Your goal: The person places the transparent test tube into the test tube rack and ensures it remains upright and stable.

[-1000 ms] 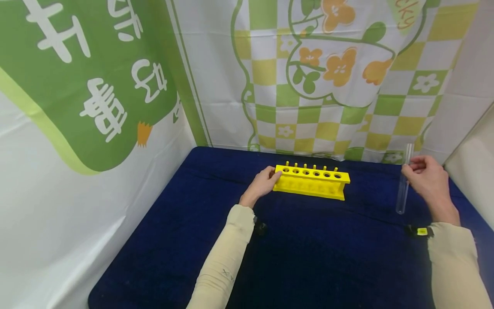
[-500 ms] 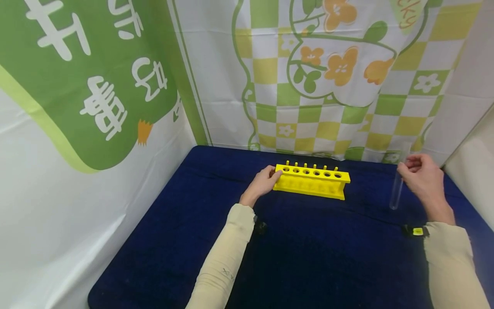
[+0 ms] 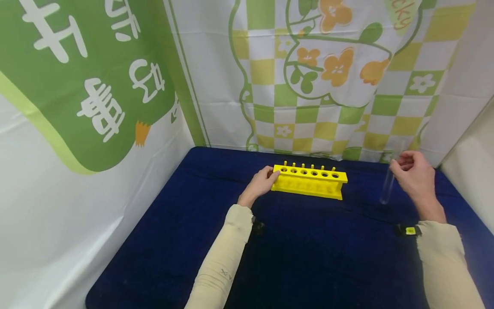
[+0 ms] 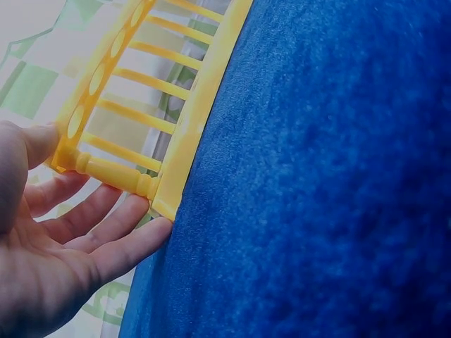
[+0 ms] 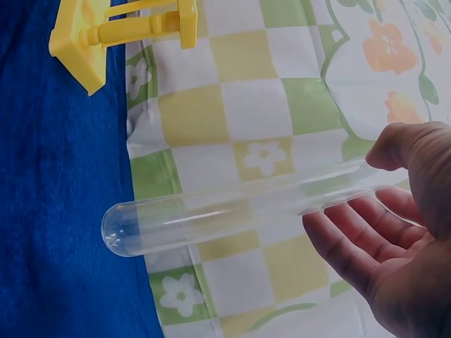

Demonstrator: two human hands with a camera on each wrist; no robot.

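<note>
A yellow test tube rack (image 3: 308, 186) with a row of round holes and upright pegs stands on the dark blue cloth. My left hand (image 3: 260, 184) holds its left end; in the left wrist view the thumb lies on the top plate and the fingers (image 4: 116, 229) reach the end post and base. Off to the rack's right, my right hand (image 3: 417, 180) pinches a clear glass test tube (image 3: 387, 186) by its upper part. The tube's rounded end (image 5: 121, 229) points down, slightly tilted, and looks raised off the cloth. No tube shows in the rack's holes.
The blue cloth (image 3: 316, 257) covers the table. Behind it hangs a checkered, flowered curtain (image 3: 320, 111), and a white and green printed sheet (image 3: 127, 184) closes the left side. A pale wall (image 3: 478, 167) stands at the right.
My right hand has moved left toward the rack, carrying the test tube, which has tilted a little more. The left hand and the rack have stayed in place.
</note>
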